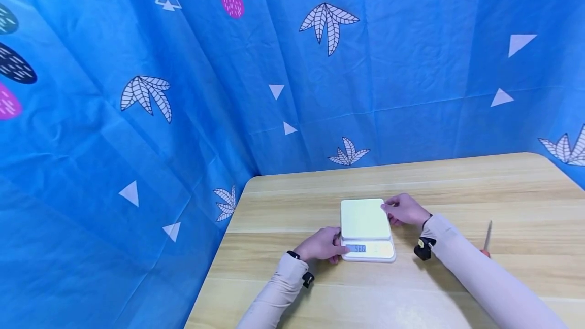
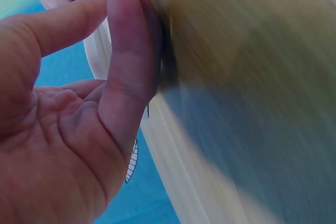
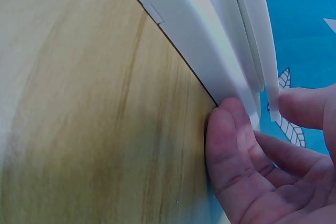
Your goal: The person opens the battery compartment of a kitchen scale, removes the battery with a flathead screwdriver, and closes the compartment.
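Note:
A white kitchen scale with a square top plate sits on the wooden table, its display showing digits at the front left. My left hand grips the scale's front left corner, thumb on top beside the display and fingers against the side. At the far right corner, my right hand pinches the scale between thumb and fingers. In the right wrist view the thumb touches the plate of the scale, while the fingertips lie low against its base. The left wrist view shows only a narrow strip of the scale behind the fingers.
On the table, right of the right forearm, lies a slim tool with an orange-red handle and a thin grey shaft; its kind is unclear. A blue patterned curtain hangs behind the table and along its left side.

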Demonstrator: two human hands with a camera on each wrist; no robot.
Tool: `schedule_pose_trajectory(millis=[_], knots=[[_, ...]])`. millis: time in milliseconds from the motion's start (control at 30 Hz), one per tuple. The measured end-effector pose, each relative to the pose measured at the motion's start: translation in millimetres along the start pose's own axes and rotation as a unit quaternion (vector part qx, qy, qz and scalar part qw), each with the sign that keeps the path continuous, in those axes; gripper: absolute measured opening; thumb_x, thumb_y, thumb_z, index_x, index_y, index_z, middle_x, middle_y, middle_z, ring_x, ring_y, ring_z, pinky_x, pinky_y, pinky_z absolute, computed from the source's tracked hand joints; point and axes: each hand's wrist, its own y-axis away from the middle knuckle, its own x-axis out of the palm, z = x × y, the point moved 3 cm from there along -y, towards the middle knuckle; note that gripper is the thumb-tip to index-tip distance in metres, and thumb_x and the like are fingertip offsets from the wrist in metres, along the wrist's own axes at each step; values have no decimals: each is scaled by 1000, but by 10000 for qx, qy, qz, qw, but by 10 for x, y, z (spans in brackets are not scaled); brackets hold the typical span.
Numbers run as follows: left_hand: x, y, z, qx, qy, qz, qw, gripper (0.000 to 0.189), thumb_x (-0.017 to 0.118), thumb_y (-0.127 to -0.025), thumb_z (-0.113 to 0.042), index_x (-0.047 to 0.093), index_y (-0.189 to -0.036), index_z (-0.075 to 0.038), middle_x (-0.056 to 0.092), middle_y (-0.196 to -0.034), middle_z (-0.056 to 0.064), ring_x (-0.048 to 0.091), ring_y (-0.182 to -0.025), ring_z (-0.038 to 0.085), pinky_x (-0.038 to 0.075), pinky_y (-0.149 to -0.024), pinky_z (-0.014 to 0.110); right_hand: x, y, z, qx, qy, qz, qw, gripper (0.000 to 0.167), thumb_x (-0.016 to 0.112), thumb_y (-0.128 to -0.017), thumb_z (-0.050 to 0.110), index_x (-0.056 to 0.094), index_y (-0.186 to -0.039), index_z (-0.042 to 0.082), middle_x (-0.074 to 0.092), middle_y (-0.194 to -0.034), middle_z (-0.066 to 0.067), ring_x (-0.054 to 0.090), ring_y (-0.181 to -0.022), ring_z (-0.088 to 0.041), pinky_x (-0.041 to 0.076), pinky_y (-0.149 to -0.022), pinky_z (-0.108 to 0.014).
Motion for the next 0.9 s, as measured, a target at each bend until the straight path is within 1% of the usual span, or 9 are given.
schedule_pose_trajectory(millis=[233,367,467,533,600,700,800,833,900], knots=[[9,12,8,-75,-1,40,10000,14,72,-98,-18,61,-101,-11,62,-69,1,62,-52,12,48,-45,19,9,2,-5,57,-5,35,10000,48,56,-106,20,54,-134,-19,70,-90,-15,68,-75,-19,65,-66,-32],[4,8,17,-51,42,63,10000,14,72,-98,-18,62,-103,-10,63,-70,2,62,-53,13,50,-46,21,2,-9,-25,93,-43,38,9999,49,56,-107,22,54,-135,-18,70,-91,-14,68,-76,-18,65,-67,-31],[-8,-1,38,-52,221,154,9996,20,72,-98,-19,63,-112,-9,64,-72,2,63,-56,14,55,-49,23,-10,-4,-39,90,-107,36,9999,50,56,-107,23,54,-135,-18,69,-92,-15,68,-77,-18,65,-67,-32],[-26,-10,60,-43,414,267,9988,32,72,-98,-20,62,-125,-7,66,-75,2,65,-59,15,59,-53,25,-18,6,-46,110,-189,23,9998,50,57,-106,23,54,-134,-18,69,-92,-15,68,-78,-19,65,-68,-32],[-50,-24,99,-30,594,378,9975,45,71,-99,-23,59,-138,-5,69,-78,4,68,-62,16,62,-57,27,-19,24,-52,90,-308,49,9995,50,57,-106,23,53,-134,-18,69,-92,-17,69,-79,-20,66,-69,-33],[-109,-51,177,-62,886,411,9952,60,67,-102,-26,47,-151,2,72,-86,7,70,-68,17,65,-63,28,-21,60,-65,144,-540,56,9984,49,58,-105,22,54,-132,-18,70,-92,-17,69,-79,-21,66,-70,-33],[-172,-110,268,-176,1418,191,9896,59,61,-105,-28,44,-151,6,73,-96,12,70,-74,17,66,-68,28,-22,108,-74,182,-742,109,9970,47,58,-105,22,54,-129,-18,69,-91,-17,69,-79,-20,66,-68,-33],[-193,-135,297,-242,1674,71,9856,58,60,-105,-27,44,-150,7,72,-98,13,70,-75,16,66,-68,28,-24,126,-74,195,-808,116,9965,46,58,-105,22,54,-128,-18,69,-91,-16,69,-79,-20,66,-67,-32],[-215,-196,352,-343,2178,-173,9752,52,60,-106,-25,49,-146,6,72,-102,14,70,-77,15,66,-68,26,-26,165,-69,187,-905,163,9956,44,57,-106,22,55,-126,-17,69,-91,-16,68,-78,-19,65,-66,-31]])
